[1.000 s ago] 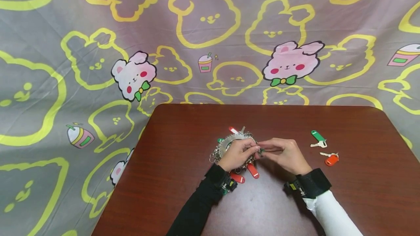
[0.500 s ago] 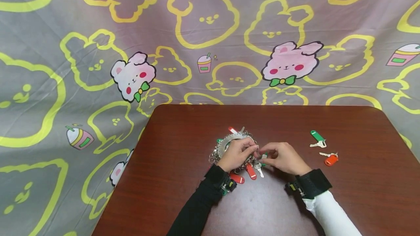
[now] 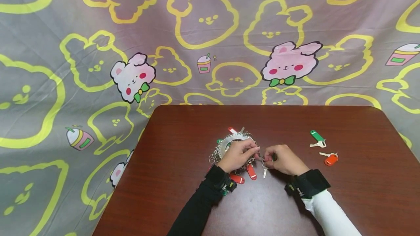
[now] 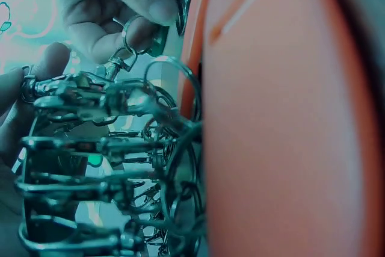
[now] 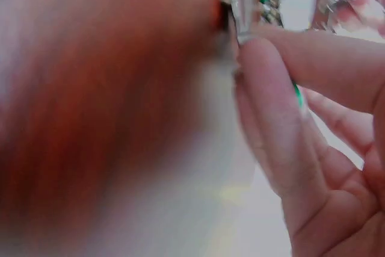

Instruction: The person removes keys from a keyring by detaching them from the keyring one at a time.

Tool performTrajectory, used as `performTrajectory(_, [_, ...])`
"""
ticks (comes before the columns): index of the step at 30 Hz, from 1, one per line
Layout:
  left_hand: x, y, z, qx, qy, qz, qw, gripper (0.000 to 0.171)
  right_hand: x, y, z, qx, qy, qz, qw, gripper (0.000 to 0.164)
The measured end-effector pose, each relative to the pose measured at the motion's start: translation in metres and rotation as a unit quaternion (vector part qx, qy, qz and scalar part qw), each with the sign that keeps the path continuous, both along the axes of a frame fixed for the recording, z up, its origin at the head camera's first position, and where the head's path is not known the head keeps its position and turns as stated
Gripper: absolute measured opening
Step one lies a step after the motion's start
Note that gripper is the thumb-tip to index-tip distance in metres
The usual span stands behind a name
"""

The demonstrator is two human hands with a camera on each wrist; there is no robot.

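Note:
A round metal hoop (image 3: 225,142) ringed with several small snap hooks lies mid-table in the head view. My left hand (image 3: 237,155) rests over its right side, and thumb and finger pinch a snap hook (image 4: 75,82) at the edge. Just to the right, my right hand (image 3: 284,159) pinches a green key tag (image 5: 298,94), mostly hidden by the fingers. A silver key (image 3: 265,172) hangs down below those fingertips. In the left wrist view, the tag's split ring (image 4: 127,35) meets the end of a snap hook.
Red tags (image 3: 251,172) hang at the hoop's near side, and another red tag (image 3: 232,130) lies behind it. To the right are a key with a green tag (image 3: 317,136) and a key with an orange tag (image 3: 331,160). A patterned cloth (image 3: 210,46) hangs behind the table (image 3: 183,192).
My right hand has drawn slightly right and down from the left hand, its fingers closing around the green tag. The silver key has come into view and now hangs straight down. The left hand barely moves.

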State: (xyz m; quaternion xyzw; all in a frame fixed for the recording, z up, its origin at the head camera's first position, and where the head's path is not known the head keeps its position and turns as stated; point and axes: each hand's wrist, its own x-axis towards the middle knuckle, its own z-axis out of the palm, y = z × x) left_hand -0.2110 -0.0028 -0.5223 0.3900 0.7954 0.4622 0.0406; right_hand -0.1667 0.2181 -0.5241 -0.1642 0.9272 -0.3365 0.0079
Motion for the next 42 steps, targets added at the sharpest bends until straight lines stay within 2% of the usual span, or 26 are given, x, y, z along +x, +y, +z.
performTrajectory(2, [0.000, 0.000, 0.000, 0.000, 0.006, 0.002, 1.0000, 0.017, -0.001, 0.009, 0.003, -0.013, 0.002, -0.013, 1.000, 0.021])
performTrajectory(5, [0.000, -0.001, 0.000, 0.004, 0.010, 0.006, 0.9999, 0.017, -0.003, 0.024, 0.009, -0.027, 0.016, -0.049, 0.998, 0.037])
performTrajectory(7, [0.000, -0.001, 0.000, 0.001, 0.013, 0.011, 0.9999, 0.016, -0.003, 0.034, 0.012, -0.031, 0.048, -0.080, 0.995, 0.038])
performTrajectory(11, [0.000, -0.001, 0.000, -0.004, 0.004, 0.011, 0.9999, 0.017, -0.003, 0.053, 0.011, -0.044, 0.133, -0.152, 0.978, 0.022])
performTrajectory(13, [0.000, -0.001, 0.000, -0.004, -0.001, 0.010, 0.9999, 0.017, -0.003, 0.062, 0.010, -0.045, 0.157, -0.179, 0.970, 0.020])
performTrajectory(15, [-0.001, -0.001, 0.001, -0.006, -0.002, 0.010, 0.9999, 0.017, -0.003, 0.071, 0.008, -0.041, 0.152, -0.200, 0.967, 0.022])
performTrajectory(17, [-0.002, -0.001, 0.001, -0.004, -0.003, 0.008, 1.0000, 0.015, -0.004, 0.080, 0.007, -0.030, 0.117, -0.208, 0.971, 0.027])
performTrajectory(21, [-0.004, -0.001, 0.001, -0.006, -0.008, 0.012, 0.9999, 0.010, -0.003, 0.093, 0.006, -0.002, 0.030, -0.197, 0.980, 0.043])
performTrajectory(23, [-0.004, -0.001, 0.000, -0.012, -0.011, 0.019, 0.9997, 0.010, -0.002, 0.096, 0.006, 0.014, 0.008, -0.186, 0.982, 0.049])
performTrajectory(26, [-0.004, -0.001, -0.001, -0.018, -0.018, 0.027, 0.9993, 0.012, -0.001, 0.095, 0.006, 0.034, 0.028, -0.184, 0.982, 0.051])
performTrajectory(29, [-0.004, -0.001, -0.001, -0.023, -0.024, 0.033, 0.9989, 0.015, 0.000, 0.085, 0.009, 0.042, 0.074, -0.195, 0.977, 0.043])
performTrajectory(32, [-0.003, -0.001, 0.000, -0.026, -0.027, 0.038, 0.9986, 0.016, 0.001, 0.058, 0.013, 0.021, 0.090, -0.180, 0.979, 0.026])
performTrajectory(35, [-0.004, 0.000, 0.001, -0.023, -0.021, 0.045, 0.9985, 0.017, 0.002, 0.017, 0.014, -0.001, 0.056, -0.112, 0.992, 0.015])
performTrajectory(37, [-0.005, 0.000, 0.001, -0.025, -0.009, 0.052, 0.9983, 0.017, 0.005, -0.011, 0.011, 0.002, 0.021, -0.067, 0.998, 0.023])
performTrajectory(39, [-0.006, 0.001, 0.002, -0.027, 0.001, 0.059, 0.9979, 0.016, 0.010, -0.033, 0.006, 0.019, -0.007, -0.043, 0.999, 0.034])
performTrajectory(42, [-0.006, 0.001, 0.002, -0.033, 0.009, 0.062, 0.9975, 0.016, 0.016, -0.050, 0.001, 0.046, -0.018, -0.048, 0.998, 0.045])
